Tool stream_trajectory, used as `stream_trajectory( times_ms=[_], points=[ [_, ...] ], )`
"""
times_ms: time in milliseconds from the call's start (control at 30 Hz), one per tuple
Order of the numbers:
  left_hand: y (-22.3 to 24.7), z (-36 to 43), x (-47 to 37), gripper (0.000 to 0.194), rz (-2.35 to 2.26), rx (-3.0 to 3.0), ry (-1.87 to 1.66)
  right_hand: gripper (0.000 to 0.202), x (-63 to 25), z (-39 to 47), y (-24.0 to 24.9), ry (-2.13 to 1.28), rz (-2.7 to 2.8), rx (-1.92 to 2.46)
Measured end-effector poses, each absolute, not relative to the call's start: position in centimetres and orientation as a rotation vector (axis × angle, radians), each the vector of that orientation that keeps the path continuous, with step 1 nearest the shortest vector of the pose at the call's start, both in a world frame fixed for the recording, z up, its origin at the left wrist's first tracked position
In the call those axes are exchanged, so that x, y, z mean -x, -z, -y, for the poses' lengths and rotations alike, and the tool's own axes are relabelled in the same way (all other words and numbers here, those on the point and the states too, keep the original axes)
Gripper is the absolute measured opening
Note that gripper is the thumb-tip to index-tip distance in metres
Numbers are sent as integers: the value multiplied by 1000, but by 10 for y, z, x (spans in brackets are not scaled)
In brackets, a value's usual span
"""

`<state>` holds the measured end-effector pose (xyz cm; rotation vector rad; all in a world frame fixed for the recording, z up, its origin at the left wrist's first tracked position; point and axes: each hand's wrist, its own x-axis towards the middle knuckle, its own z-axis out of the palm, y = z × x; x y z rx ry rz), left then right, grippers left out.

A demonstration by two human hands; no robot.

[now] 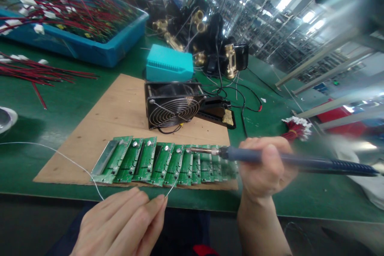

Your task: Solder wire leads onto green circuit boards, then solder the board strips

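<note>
Between the fingertips of my left hand (126, 220) is pinched a thin silvery solder wire (69, 162). Its short free end points up toward the row of boards. My right hand (267, 168) is closed around the handle of a soldering iron (249, 155), whose tip points left over the boards. Several green circuit boards (145, 160) lie overlapping in a slanted row along the front of a cardboard sheet (102, 120). Shiny round spots show near the upper ends of many boards. Whether the iron's tip touches a board, I cannot tell.
Behind the boards stands a black fan (174, 106), with a teal box (169, 63) behind it. An iron stand with a yellow sponge (228, 117) is beside it. A blue bin (111, 50) of wired parts, loose red wires (39, 71) and brass fittings (230, 62) lie farther back.
</note>
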<state>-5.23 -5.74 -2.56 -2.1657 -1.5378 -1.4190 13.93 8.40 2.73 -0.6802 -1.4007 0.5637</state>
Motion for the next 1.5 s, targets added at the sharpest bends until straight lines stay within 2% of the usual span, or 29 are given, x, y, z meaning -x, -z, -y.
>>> stream_trajectory(
  times_ms=[200,500,1000,1167,1500],
  points=[
    [26,59,51,14,1509,2172,1408,17,-142,-81,-23,-646,1414,699],
    [29,61,50,9,1532,2148,1402,18,-142,-78,-24,-676,1435,723],
    [27,55,48,18,1538,2161,1393,18,-145,-80,-20,-635,1501,736],
    [27,55,48,13,1526,2145,1405,18,-144,-80,-21,-670,1459,718],
    [28,55,47,17,1536,2171,1373,18,-145,-80,-19,-643,1478,721]
  ],
)
